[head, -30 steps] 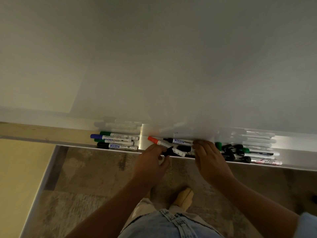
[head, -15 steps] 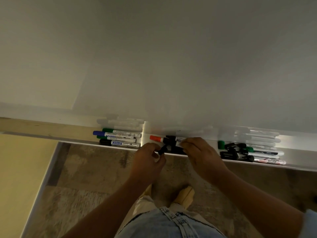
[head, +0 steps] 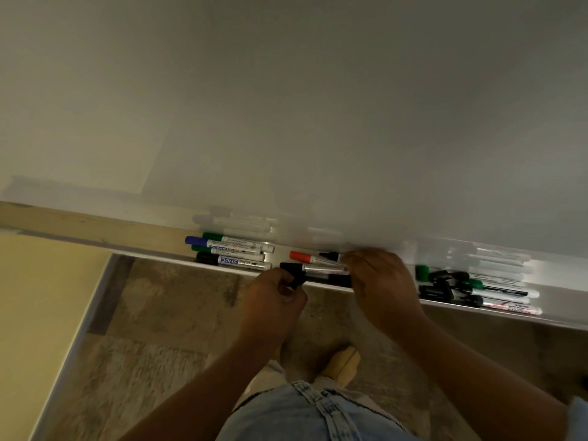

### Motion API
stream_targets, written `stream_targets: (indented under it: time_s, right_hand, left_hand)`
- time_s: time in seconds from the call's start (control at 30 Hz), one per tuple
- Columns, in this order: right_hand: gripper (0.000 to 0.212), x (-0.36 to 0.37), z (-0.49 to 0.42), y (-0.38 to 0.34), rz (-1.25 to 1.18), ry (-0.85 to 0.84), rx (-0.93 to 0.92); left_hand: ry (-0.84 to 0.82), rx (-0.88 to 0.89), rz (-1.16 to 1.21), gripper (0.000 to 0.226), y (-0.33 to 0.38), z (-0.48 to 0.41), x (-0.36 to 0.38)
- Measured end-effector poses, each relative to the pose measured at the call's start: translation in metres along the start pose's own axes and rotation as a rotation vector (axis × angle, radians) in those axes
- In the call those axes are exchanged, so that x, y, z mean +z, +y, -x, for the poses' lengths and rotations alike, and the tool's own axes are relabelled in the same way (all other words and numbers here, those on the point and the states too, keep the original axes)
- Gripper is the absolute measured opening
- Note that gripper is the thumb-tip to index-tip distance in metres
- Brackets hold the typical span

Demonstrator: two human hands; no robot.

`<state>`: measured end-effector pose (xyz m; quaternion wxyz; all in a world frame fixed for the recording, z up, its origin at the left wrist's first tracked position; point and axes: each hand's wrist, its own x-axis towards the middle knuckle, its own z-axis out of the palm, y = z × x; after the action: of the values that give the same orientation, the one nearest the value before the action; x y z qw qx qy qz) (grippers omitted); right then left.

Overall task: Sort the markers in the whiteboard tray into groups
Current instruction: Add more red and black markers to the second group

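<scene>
Your left hand [head: 276, 302] pinches the black cap [head: 291, 270] on the end of a marker [head: 324, 268] that lies right at the front lip of the tray [head: 556, 324]. Can't tell if the cap is seated or half off. Your right hand [head: 381, 281] is curled down over the other end of that marker and the ones behind it. The fingers hide the contact, so I can't tell whether it holds one or just pins them. Main risk: the pinch sits on the lip, so a pull toward you likely drags the marker over the edge to the floor [head: 159, 313]. If the cap is loose, it may pop off and leave you holding only the cap. The orange marker [head: 299, 256], just behind the pinch, will probably roll or get knocked if your right hand lifts fast. The four markers [head: 232, 254] lie near the pinch on its outer side, so a leftward sweep could shove them out of line. The pile [head: 477, 289] beyond your right hand is tangled, with a loose green cap [head: 422, 272] beside it, so brushing it could scatter pieces.
</scene>
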<state>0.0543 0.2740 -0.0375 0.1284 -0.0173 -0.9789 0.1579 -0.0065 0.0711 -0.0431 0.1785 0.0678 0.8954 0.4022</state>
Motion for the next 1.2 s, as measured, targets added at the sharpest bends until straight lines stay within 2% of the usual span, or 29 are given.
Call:
stream_targets:
  time_s: [0.1,0.23,0.47,0.57,0.73,0.97,1.07,1.2]
  right_hand:
    - [0.035,-0.013,0.011,0.013,0.116,-0.080,0.093]
    - [0.042,-0.018,0.019,0.020,0.259,-0.190,0.104]
    - [0.026,-0.017,0.007,0.022,0.254,-0.178,0.108]
    - [0.021,-0.020,0.011,0.025,0.226,-0.117,0.091]
    - [0.022,-0.049,0.012,0.018,0.062,-0.012,0.170]
    - [0.038,-0.106,0.018,-0.010,-0.469,0.040,0.278]
    - [0.040,-0.119,0.017,-0.019,-0.539,0.017,0.304]
    - [0.036,-0.131,0.014,-0.026,-0.517,0.068,0.249]
  left_hand:
    - [-0.014,0.025,0.016,0.023,0.002,-0.001,0.001]
    - [-0.015,0.080,0.030,0.021,0.006,-0.002,0.003]
    - [-0.018,0.150,0.048,0.023,0.012,-0.004,0.007]
    - [-0.003,0.176,0.049,0.024,0.013,-0.005,0.008]
    - [-0.080,0.220,0.161,0.024,0.018,-0.007,-0.005]
    - [-0.245,0.244,0.694,0.024,0.046,-0.004,-0.044]
    - [-0.235,0.301,0.715,0.025,0.057,0.000,-0.056]
    - [-0.209,0.326,0.709,0.024,0.065,-0.001,-0.064]
